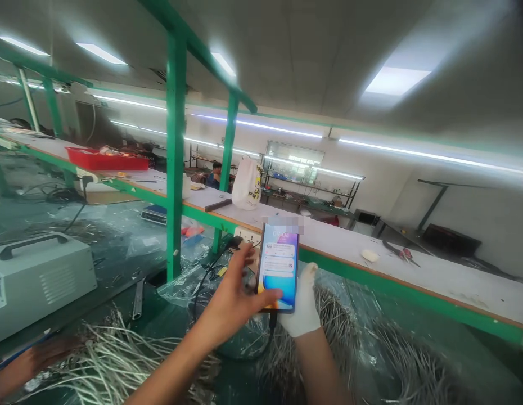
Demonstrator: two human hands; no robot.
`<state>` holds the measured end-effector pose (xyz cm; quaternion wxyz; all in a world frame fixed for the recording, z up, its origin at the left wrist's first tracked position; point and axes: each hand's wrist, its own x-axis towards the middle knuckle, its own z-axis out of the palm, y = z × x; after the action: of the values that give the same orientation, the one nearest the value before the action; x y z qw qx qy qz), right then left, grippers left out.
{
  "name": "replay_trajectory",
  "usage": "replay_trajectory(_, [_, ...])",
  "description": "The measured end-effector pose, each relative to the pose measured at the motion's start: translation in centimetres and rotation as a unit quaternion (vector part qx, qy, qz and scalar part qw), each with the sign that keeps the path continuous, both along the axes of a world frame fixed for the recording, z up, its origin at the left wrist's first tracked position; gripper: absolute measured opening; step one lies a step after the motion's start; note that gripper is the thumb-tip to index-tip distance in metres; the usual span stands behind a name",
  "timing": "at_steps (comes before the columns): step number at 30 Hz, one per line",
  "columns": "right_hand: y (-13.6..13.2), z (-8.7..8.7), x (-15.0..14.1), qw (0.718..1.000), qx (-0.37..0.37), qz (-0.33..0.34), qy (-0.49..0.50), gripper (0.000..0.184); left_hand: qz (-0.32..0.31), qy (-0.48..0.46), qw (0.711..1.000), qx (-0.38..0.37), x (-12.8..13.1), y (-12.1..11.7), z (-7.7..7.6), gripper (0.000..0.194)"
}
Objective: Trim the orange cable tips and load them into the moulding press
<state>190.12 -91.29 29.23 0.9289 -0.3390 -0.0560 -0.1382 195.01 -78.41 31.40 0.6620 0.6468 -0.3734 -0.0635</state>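
A smartphone [278,270] with a lit screen stands upright in front of me, and a black cable [272,325] hangs from its bottom edge. My right hand [302,304], in a white glove, holds it from the right, with the fingers hidden behind it. My bare left hand [238,289] grips the left side; its thumb lies across the lower screen and the other fingers are bent by the left edge. Below are bundles of thin silvery cables [130,360], with more bundles [337,320] to the right of the phone.
Another person's hand [46,357] is among the cables at lower left. A grey machine [42,281] with a handle stands at left. The raised shelf [447,270] carries a red tray [105,159], a white bag [247,183] and pliers [402,253]. A green post [175,152] rises mid-left.
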Motion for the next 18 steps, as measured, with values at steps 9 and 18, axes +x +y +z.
replay_trajectory(9, [-0.8,-1.6,0.0,0.999,-0.017,0.05,-0.015,0.087,-0.155,0.101,0.981,0.055,-0.5,1.4,-2.0,0.08])
replay_trajectory(18, [-1.0,-1.7,-0.7,0.999,-0.017,0.041,0.004,0.079,0.001,0.163,0.977,0.138,-0.9,0.4,0.4,0.064])
